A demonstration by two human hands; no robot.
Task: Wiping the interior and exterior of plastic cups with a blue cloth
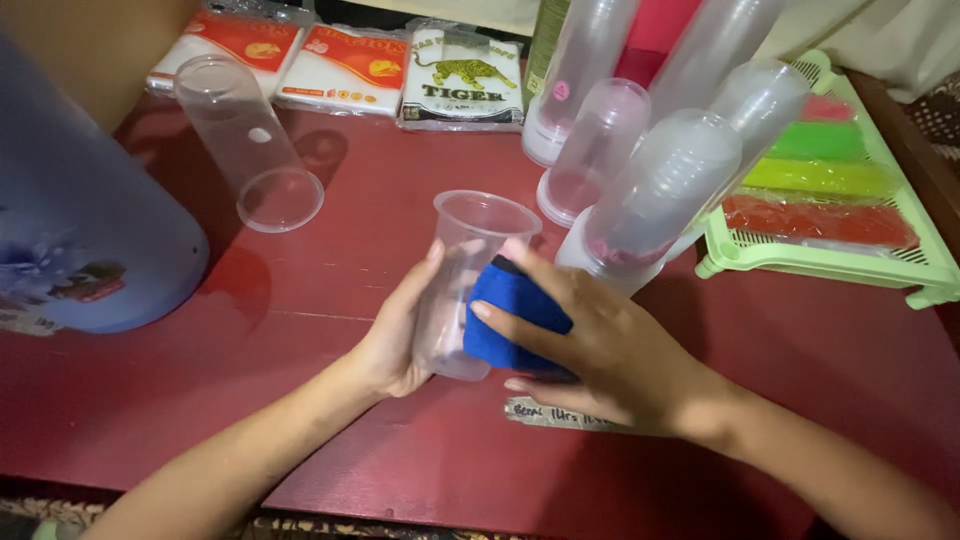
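Head view: near the middle of the red bench (300,400), the left hand (395,340) is curled partway around a clear plastic cup (462,285), thumb up along its left wall and fingers behind, which keeps it upright and tilted slightly away with its mouth facing up and far. The right hand (590,345) is spread flat over a blue sponge (505,320), fingers extended and pressing it against the cup's right wall; the sponge sits between palm and cup, touching both, so the left hand's grip appears to brace the cup against that push.

Far left, one stack of clear cups (245,140) lies on its side, open end toward the near side. Far right of centre, about five taller stacks of cups (650,190) in clear sleeves lean together, rims down on the bench, just beyond the right hand. To their right, a pale green tray (810,262) holds four coloured bars: red, green, yellow-green and red-orange. Along the far edge lie three flat white packets (345,70). A large bluish container (80,220) stands at the left edge.
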